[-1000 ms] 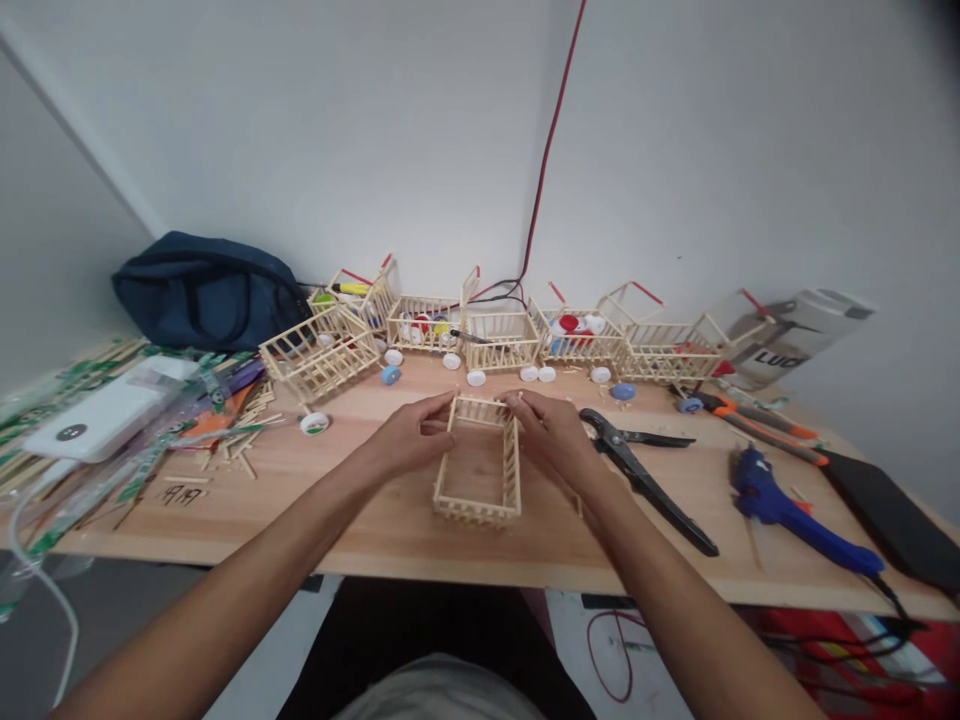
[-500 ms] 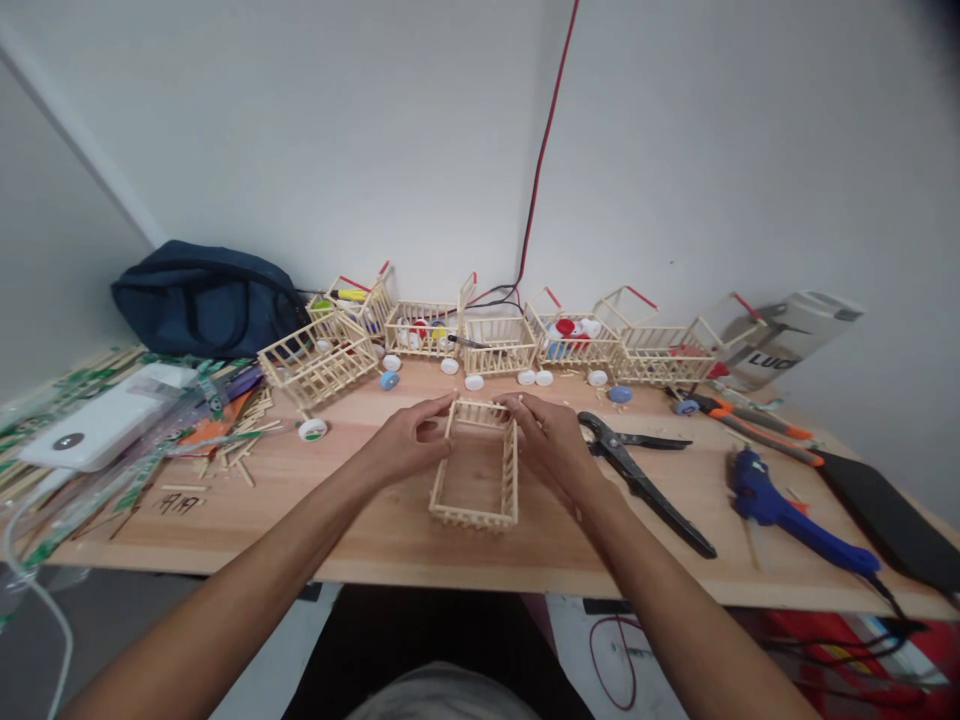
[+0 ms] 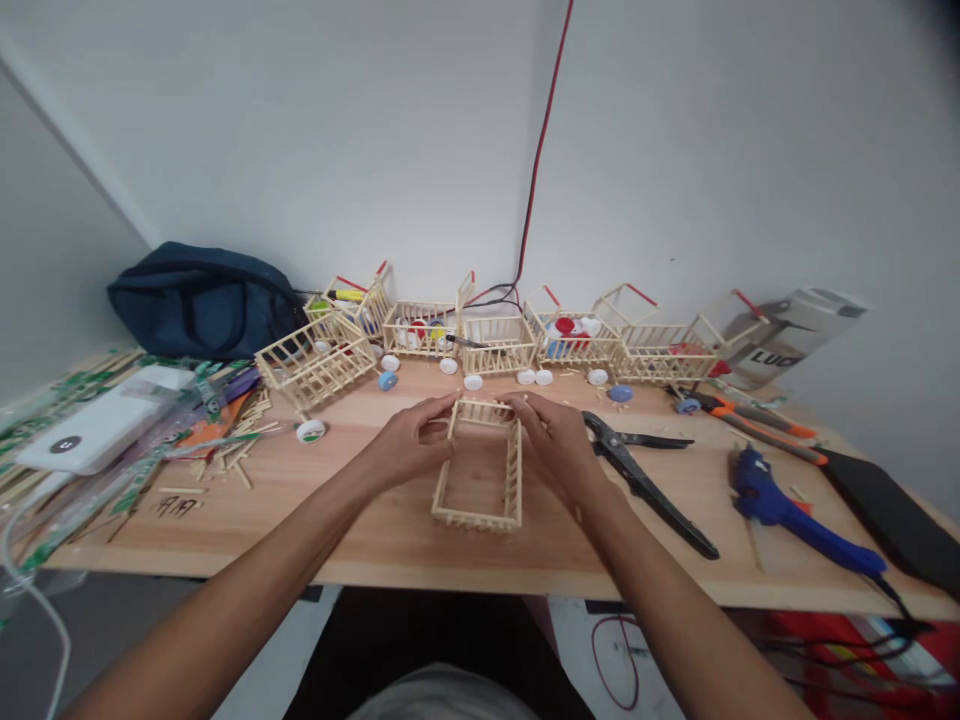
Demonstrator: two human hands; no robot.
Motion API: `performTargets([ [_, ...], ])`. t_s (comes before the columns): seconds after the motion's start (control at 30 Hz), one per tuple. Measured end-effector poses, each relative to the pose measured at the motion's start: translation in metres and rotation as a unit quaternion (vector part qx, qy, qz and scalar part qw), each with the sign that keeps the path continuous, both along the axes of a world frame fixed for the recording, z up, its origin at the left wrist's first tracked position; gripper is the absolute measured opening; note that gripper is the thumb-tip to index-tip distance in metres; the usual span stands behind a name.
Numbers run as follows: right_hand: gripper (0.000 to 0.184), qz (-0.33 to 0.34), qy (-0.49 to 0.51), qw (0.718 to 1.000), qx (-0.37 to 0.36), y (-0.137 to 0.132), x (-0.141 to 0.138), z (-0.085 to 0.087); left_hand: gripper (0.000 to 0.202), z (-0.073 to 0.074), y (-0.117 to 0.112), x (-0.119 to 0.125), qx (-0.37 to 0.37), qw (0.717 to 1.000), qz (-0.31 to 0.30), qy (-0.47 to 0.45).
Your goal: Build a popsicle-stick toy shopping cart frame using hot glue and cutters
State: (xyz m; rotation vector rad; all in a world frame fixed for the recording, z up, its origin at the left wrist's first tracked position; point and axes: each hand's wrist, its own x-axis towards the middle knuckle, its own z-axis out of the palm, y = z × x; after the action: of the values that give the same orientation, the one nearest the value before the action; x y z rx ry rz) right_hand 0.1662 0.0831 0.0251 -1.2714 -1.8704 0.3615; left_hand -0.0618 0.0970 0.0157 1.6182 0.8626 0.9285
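Observation:
A small rectangular basket frame [image 3: 513,478] made of thin wooden sticks rests on the wooden table in front of me. Its open middle shows the tabletop through it. My left hand [image 3: 416,438] grips the far left corner, fingers along the far rail. At the far right corner, my right hand [image 3: 551,440] pinches the frame with thumb and fingers. Some fingertips are hidden behind the sticks. Just right of my right hand lies a pair of black-handled cutters [image 3: 649,485].
Several stick-built miniature carts [image 3: 499,345] with red handles line the wall. A blue glue gun [image 3: 787,515] and orange-handled pliers [image 3: 772,435] lie right. On the left are a white power bank [image 3: 105,420], loose sticks [image 3: 240,460] and a dark blue bag [image 3: 206,300].
Almost nothing differs. Both hands keep hold of the basket frame, which sits very slightly further right in the picture.

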Motion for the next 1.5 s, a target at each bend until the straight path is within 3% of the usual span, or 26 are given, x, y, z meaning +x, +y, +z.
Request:
performTargets([
  [0.4, 0.036, -0.023, 0.020, 1.000, -0.004, -0.001, -0.001, 0.003, 0.067, 0.005, 0.001, 0.007, -0.005, 0.999, 0.002, -0.033],
  [0.57, 0.037, -0.019, 0.019, 1.000, 0.006, -0.002, -0.001, 0.005, 0.075, 0.004, 0.005, 0.007, -0.043, 0.997, 0.003, -0.057],
  [0.77, 0.039, -0.037, 0.006, 0.999, 0.023, -0.002, 0.000, 0.006, 0.055, 0.007, 0.006, 0.007, -0.033, 0.998, 0.003, -0.057],
  [1.2, 0.041, -0.052, 0.014, 0.998, 0.031, -0.001, 0.003, 0.005, 0.051, 0.024, -0.003, 0.011, -0.045, 0.997, 0.000, -0.070],
  [1.5, 0.038, -0.048, 0.024, 0.997, 0.054, -0.003, 0.005, 0.010, 0.060, 0.022, -0.006, 0.013, -0.049, 0.995, 0.019, -0.081],
])
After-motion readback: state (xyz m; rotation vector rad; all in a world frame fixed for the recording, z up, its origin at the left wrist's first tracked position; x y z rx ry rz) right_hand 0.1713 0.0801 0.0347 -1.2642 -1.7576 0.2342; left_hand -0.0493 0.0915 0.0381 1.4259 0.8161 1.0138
